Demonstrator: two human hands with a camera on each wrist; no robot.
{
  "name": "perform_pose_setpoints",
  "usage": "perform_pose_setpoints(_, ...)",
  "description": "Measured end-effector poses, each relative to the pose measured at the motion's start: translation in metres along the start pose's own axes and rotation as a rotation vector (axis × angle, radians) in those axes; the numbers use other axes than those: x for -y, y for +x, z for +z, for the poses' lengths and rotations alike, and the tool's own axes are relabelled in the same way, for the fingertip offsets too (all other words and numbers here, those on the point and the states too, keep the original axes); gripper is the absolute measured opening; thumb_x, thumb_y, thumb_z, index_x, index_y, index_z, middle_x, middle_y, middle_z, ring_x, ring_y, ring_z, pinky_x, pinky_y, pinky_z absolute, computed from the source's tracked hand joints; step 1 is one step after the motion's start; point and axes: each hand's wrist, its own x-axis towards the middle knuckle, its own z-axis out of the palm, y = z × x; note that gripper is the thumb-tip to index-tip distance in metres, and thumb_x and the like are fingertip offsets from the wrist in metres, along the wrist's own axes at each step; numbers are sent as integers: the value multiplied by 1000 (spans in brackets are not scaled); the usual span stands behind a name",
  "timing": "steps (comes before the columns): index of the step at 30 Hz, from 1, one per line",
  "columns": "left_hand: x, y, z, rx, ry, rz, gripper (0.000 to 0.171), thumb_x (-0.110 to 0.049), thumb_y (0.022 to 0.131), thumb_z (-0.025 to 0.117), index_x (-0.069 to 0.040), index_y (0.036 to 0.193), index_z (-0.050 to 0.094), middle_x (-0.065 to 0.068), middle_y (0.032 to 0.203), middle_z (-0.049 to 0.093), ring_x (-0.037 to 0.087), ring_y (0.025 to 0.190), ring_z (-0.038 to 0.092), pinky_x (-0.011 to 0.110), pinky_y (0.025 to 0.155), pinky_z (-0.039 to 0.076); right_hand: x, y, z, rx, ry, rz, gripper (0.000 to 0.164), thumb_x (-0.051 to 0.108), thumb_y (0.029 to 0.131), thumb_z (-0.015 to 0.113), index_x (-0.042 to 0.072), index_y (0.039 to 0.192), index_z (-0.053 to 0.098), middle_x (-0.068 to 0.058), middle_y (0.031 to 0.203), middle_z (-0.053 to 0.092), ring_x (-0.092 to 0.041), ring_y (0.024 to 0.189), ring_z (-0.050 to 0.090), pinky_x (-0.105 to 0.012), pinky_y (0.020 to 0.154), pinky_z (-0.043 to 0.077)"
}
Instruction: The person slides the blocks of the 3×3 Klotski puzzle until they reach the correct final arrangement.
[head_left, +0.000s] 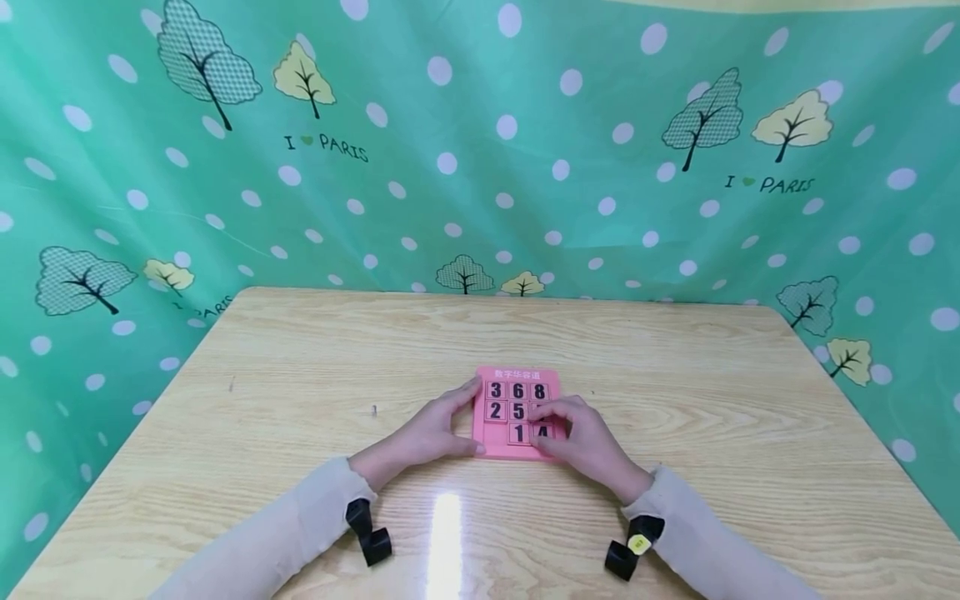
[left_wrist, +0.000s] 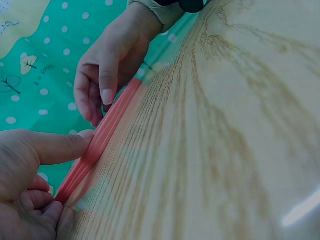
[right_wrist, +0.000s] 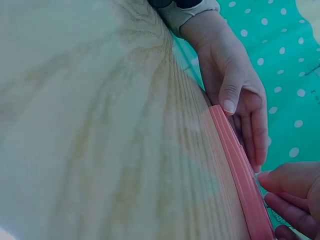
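Note:
A pink number sliding puzzle (head_left: pixel 495 451) lies flat on the table, with square tiles in its frame. Its top row reads 3, 6, 8; below come 2 and 5, then 1 and 4, with a bare pink slot at the lower left. My left hand (head_left: pixel 427 429) holds the frame's left side, thumb at the near corner and fingers farther up. Over the right-hand tiles, my right hand (head_left: pixel 583 437) touches them with fingertips and thumb, partly covering the tile right of 5 and the 4. Both wrist views show the puzzle's pink edge (left_wrist: pixel 107 127) side-on between the hands.
The wooden table (head_left: pixel 300 358) reaches back to a green dotted curtain (head_left: pixel 480 208). Small dark marks dot the tabletop left of the puzzle. Light glares off the table (head_left: pixel 446 542) in front. Each sleeve carries a black wrist mount (head_left: pixel 367 533).

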Motion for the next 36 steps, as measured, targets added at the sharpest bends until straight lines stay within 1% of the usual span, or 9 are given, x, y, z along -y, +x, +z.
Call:
perform_pose_setpoints(6,0,0,1,-7,5,5,98,-14,71,80,-6,149,22,6,156,16,22,143,15,40,117,13,-1,-2,1,-12,8,-31,26,8,75,76,16,99,73,3,102,62,-16,100,50,-32,88,45)
perform_pose_setpoints(11,-1,-1,0,-15,-5,16,98,-14,70,81,-4,149,23,9,156,17,25,143,15,42,117,12,-1,-3,2,-21,-3,-35,25,7,73,77,17,97,73,4,100,62,-15,98,50,-31,85,44)
perform_pose_setpoints(18,-3,-2,0,-12,-33,16,98,-13,70,81,-6,149,23,8,156,17,25,144,14,43,117,11,0,-4,1,-26,-28,-30,25,8,74,77,17,97,73,4,100,62,-15,99,51,-32,86,45)
perform_pose_setpoints(25,-2,-1,0,-15,3,10,98,-15,70,81,-5,149,22,8,156,17,25,143,15,41,117,12,1,-3,2,-26,-31,-34,24,7,74,77,18,95,74,5,98,62,-14,97,52,-28,85,46)
perform_pose_setpoints(30,0,-1,0,-13,0,13,97,-14,71,80,-4,148,22,9,156,16,25,143,14,42,117,12,1,-3,3,-23,-21,-36,23,7,74,77,19,94,74,6,95,61,-13,93,52,-25,80,45)
perform_pose_setpoints(36,-1,-1,0,-8,-1,16,97,-14,71,80,-4,148,22,9,156,16,25,143,14,41,117,11,0,-3,6,-26,-20,-50,22,8,74,78,19,93,74,6,94,61,-13,92,52,-24,79,45)
